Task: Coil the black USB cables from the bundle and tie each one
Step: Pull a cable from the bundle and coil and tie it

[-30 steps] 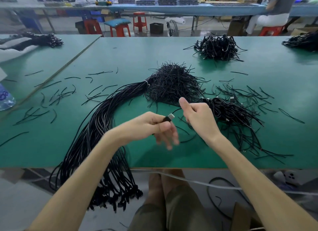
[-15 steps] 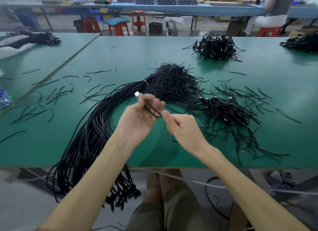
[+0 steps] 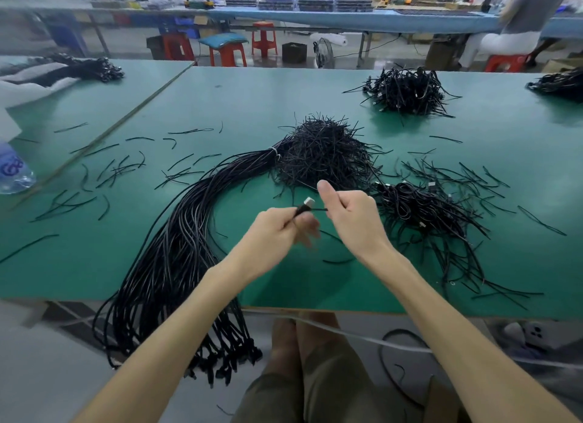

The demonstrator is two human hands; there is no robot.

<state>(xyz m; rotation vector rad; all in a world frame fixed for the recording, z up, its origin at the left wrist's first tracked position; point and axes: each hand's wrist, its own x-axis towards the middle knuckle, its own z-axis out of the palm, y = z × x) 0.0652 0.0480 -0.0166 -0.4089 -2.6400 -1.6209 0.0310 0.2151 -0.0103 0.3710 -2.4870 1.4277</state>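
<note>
A thick bundle of long black USB cables lies on the green table and hangs over its front edge at the left. My left hand grips one black USB cable just behind its silver plug, which points up and right. Its lower fingers are blurred. My right hand is curled beside it and pinches the thin black strand running from the plug, thumb raised. A mound of black twist ties sits behind my hands. Coiled cables lie in a pile to the right.
Loose ties are scattered over the left of the table. Another pile of coiled cables lies at the back right. A water bottle rests at the far left. A seated person works at the bench behind.
My left hand has swung the plug from pointing up-left to pointing up-right. My right hand rose from below the left hand to beside it and closed on the strand.
</note>
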